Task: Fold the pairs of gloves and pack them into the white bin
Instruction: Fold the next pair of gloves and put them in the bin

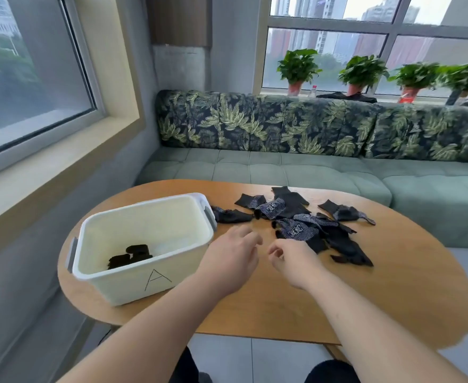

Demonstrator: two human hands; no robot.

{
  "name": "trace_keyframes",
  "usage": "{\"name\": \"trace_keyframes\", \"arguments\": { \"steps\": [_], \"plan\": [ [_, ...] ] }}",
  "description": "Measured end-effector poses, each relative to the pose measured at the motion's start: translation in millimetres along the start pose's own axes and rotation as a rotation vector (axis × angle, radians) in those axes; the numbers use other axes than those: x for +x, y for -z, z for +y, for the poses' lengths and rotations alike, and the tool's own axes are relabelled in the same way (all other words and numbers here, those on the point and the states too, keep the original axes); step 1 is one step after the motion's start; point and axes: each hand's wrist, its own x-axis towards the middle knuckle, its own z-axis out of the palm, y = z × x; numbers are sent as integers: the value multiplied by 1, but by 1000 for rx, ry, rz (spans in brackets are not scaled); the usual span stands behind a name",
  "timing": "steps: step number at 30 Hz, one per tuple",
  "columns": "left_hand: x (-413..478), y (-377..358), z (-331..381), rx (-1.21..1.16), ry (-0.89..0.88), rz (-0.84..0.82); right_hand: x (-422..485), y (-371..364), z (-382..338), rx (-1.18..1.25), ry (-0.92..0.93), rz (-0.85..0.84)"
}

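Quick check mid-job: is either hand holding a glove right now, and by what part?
Nothing is held. The left hand and right hand both hover empty above the table, near the loose gloves.

Green sofa (324, 172), leaf-print backrest (310, 125), potted plants (362, 73), daylit windows (337, 31).

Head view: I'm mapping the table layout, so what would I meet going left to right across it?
white bin → left hand → right hand → rightmost loose glove

Wooden table (268, 305) under white bin (133, 283), loose gloves (304, 225)
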Motion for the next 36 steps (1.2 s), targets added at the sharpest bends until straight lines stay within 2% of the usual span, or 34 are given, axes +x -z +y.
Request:
{"name": "trace_keyframes", "arguments": {
  "steps": [4,8,14,21,24,28,36],
  "plan": [
    [7,-26,2,11,21,-159,5,-19,30,-44,-6,35],
    [16,-48,-4,59,118,-304,8,-32,44,-120,6,51],
    [24,-79,-18,58,310,-400,13,-49,56,-174,-42,126],
    [29,-106,-45,30,438,-379,26,-76,68,-259,-216,69],
    [33,-112,-51,40,430,-340,26,-87,68,-313,-152,232],
    [42,-124,-58,69,422,-277,20,-97,68,-251,-2,393],
    [77,-148,-69,223,429,-194,21,-105,74,-161,97,485]
  ]
}}
